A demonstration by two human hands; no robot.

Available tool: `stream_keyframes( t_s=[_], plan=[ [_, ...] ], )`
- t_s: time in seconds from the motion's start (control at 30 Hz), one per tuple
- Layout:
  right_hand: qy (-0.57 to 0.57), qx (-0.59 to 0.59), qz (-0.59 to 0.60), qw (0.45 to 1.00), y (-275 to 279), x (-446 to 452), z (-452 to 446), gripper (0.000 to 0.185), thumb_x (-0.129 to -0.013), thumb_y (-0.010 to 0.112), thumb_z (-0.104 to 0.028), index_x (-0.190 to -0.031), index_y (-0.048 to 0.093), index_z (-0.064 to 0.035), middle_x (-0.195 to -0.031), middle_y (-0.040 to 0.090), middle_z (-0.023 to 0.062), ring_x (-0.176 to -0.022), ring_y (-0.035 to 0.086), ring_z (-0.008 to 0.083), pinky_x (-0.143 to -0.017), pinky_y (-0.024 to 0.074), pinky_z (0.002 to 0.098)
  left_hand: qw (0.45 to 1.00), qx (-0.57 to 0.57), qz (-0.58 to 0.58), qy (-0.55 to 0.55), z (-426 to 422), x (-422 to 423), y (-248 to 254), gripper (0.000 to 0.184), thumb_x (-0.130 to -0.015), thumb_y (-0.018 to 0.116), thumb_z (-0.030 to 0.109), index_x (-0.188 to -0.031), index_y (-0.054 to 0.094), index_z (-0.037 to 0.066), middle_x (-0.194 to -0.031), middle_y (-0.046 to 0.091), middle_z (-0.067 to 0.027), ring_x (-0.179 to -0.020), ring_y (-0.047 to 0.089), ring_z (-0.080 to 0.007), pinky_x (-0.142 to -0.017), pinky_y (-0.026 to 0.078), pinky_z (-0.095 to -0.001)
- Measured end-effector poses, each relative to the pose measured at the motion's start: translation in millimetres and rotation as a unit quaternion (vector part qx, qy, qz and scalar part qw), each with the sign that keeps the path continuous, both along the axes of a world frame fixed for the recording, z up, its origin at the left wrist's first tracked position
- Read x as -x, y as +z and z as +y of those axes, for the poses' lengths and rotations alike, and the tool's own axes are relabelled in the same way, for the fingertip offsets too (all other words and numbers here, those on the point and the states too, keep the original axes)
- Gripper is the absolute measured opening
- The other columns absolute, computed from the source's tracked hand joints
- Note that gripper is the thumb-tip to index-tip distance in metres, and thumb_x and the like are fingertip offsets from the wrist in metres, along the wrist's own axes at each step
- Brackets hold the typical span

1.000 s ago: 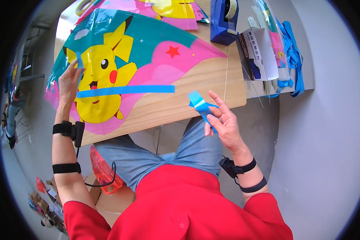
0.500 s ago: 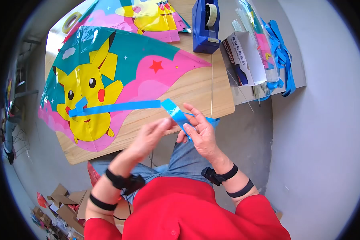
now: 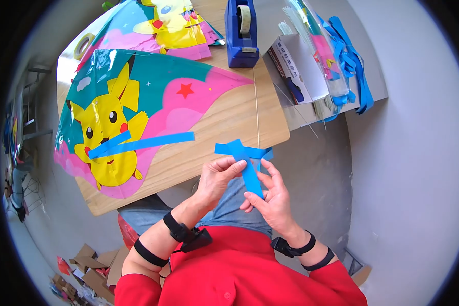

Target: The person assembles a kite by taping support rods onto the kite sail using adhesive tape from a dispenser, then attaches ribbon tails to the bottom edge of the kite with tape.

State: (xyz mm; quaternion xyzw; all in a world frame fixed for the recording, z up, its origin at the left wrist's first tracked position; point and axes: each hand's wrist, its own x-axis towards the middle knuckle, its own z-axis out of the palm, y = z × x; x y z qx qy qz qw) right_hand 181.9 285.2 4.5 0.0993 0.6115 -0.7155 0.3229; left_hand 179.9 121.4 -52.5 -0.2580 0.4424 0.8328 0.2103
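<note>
Above my lap, my left hand [image 3: 218,179] pinches a flat blue ribbon [image 3: 250,176] between thumb and fingers near its upper part. My right hand [image 3: 274,196] grips the same ribbon lower down, thumb in front, other fingers partly spread behind it. Another stretch of blue ribbon crosses behind the upright part, near the table edge; how the two join is hidden. To the left, a kite [image 3: 183,109] printed with a yellow cartoon figure lies on the table. A folded blue strip [image 3: 160,140] rests across it, its right end apart from my hands.
A blue tape dispenser [image 3: 242,43] stands at the wooden table's [image 3: 224,109] back edge, beside a second kite [image 3: 183,35] and a tape roll [image 3: 83,46]. To the right are an open box [image 3: 303,69], bagged sticks and more blue ribbons [image 3: 359,66]. Cardboard boxes [image 3: 94,275] lie on the floor.
My left hand has come up from below the ribbon and now pinches it. The held ribbon has turned more upright, with a crosswise stretch showing. The view has shifted slightly.
</note>
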Motion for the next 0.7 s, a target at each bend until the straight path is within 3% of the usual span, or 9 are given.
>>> stream_keyframes(
  t_s=[0.1, 0.17, 0.23, 0.3, 0.33, 0.4, 0.43, 0.53, 0.7],
  plan=[
    [0.093, 0.029, -0.145, 0.985, -1.4, -4.5, 32.4, 0.071, -0.083, 0.070, 0.001, -0.143, 0.031, -0.0007, -0.110, 0.063, 0.0187, -0.072, 0.068, 0.0184, -0.058, 0.0553, 0.0266, 0.998, -0.012, 0.000, 0.058, -15.0, 7.4, -0.8, 0.017, -0.097, 0.060, 0.020, -0.102, 0.068, 0.007, -0.102, 0.070, -0.0051, -0.091, 0.064, -0.0111, -0.085, 0.052, -0.0307],
    [0.309, -0.034, -0.221, 0.925, -9.1, -15.3, 78.1, 0.064, -0.079, 0.078, -0.012, -0.134, 0.047, -0.0014, -0.103, 0.066, 0.0154, -0.078, 0.069, 0.0201, -0.064, 0.0551, 0.0332, 0.994, -0.006, -0.002, 0.109, -33.9, 16.6, 3.1, 0.014, -0.097, 0.059, 0.019, -0.102, 0.066, 0.008, -0.102, 0.070, -0.0049, -0.088, 0.065, -0.0111, -0.082, 0.053, -0.0299],
    [0.557, -0.142, 0.000, 0.818, -24.8, -27.7, 135.4, 0.064, -0.072, 0.084, -0.026, -0.124, 0.056, -0.0019, -0.101, 0.067, 0.0138, -0.088, 0.068, 0.0253, -0.075, 0.0532, 0.0389, 0.993, 0.028, 0.003, 0.117, -49.2, 23.5, 0.8, 0.013, -0.097, 0.059, 0.018, -0.102, 0.066, 0.008, -0.107, 0.068, -0.0065, -0.094, 0.064, -0.0138, -0.085, 0.052, -0.0317],
    [0.590, -0.257, 0.006, 0.766, -2.9, -2.8, 139.5, 0.063, -0.074, 0.082, -0.020, -0.126, 0.053, -0.0009, -0.108, 0.066, 0.0157, -0.094, 0.066, 0.0294, -0.082, 0.0517, 0.0401, 0.991, 0.098, 0.023, 0.087, -59.8, 33.2, -0.7, 0.014, -0.096, 0.059, 0.016, -0.101, 0.064, 0.005, -0.119, 0.065, -0.0113, -0.108, 0.062, -0.0199, -0.091, 0.050, -0.0361],
    [0.603, -0.312, 0.009, 0.734, 4.8, 9.7, 137.0, 0.063, -0.075, 0.081, -0.018, -0.128, 0.052, -0.0004, -0.111, 0.065, 0.0166, -0.097, 0.065, 0.0314, -0.085, 0.0510, 0.0408, 0.959, 0.257, 0.113, 0.033, -62.9, 37.5, -4.2, 0.014, -0.095, 0.059, 0.016, -0.099, 0.064, 0.003, -0.125, 0.060, -0.0141, -0.116, 0.056, -0.0243, -0.098, 0.045, -0.0400],
    [0.495, -0.419, 0.259, 0.716, 3.9, 24.5, 129.3, 0.057, -0.076, 0.075, -0.011, -0.127, 0.052, -0.0007, -0.110, 0.063, 0.0198, -0.100, 0.061, 0.0354, -0.088, 0.0490, 0.0420, 0.791, 0.541, 0.275, -0.079, -68.0, 45.3, -16.7, 0.014, -0.092, 0.059, 0.014, -0.094, 0.062, 0.000, -0.138, 0.050, -0.0195, -0.132, 0.044, -0.0330, -0.110, 0.034, -0.0478],
    [0.415, -0.428, 0.375, 0.710, -6.0, 40.3, 108.7, 0.053, -0.077, 0.070, -0.007, -0.126, 0.052, -0.0003, -0.110, 0.063, 0.0195, -0.102, 0.059, 0.0363, -0.089, 0.0481, 0.0428, 0.753, 0.586, 0.270, -0.128, -71.7, 49.4, -23.8, 0.013, -0.090, 0.056, 0.011, -0.094, 0.055, -0.002, -0.149, 0.035, -0.0213, -0.144, 0.022, -0.0389, -0.116, 0.011, -0.0565],
    [0.233, -0.390, 0.529, 0.717, -49.2, 103.2, 16.8, 0.047, -0.079, 0.047, 0.010, -0.126, 0.053, 0.0011, -0.122, 0.058, 0.0208, -0.118, 0.051, 0.0380, -0.102, 0.0420, 0.0447, 0.637, 0.697, 0.254, -0.210, -81.4, 44.2, -51.7, 0.008, -0.091, 0.051, 0.008, -0.095, 0.050, 0.001, -0.147, 0.038, -0.0193, -0.142, 0.027, -0.0376, -0.115, 0.007, -0.0620],
    [0.161, -0.358, 0.650, 0.650, -133.2, 185.6, -59.3, 0.044, -0.083, 0.049, 0.003, -0.127, 0.053, 0.0020, -0.121, 0.060, 0.0167, -0.116, 0.054, 0.0341, -0.100, 0.0426, 0.0438, 0.587, 0.715, 0.271, -0.268, -97.6, 22.4, -45.5, 0.006, -0.091, 0.047, 0.005, -0.096, 0.048, 0.002, -0.144, 0.042, -0.0172, -0.140, 0.033, -0.0331, -0.114, 0.004, -0.0640]
  ],
)
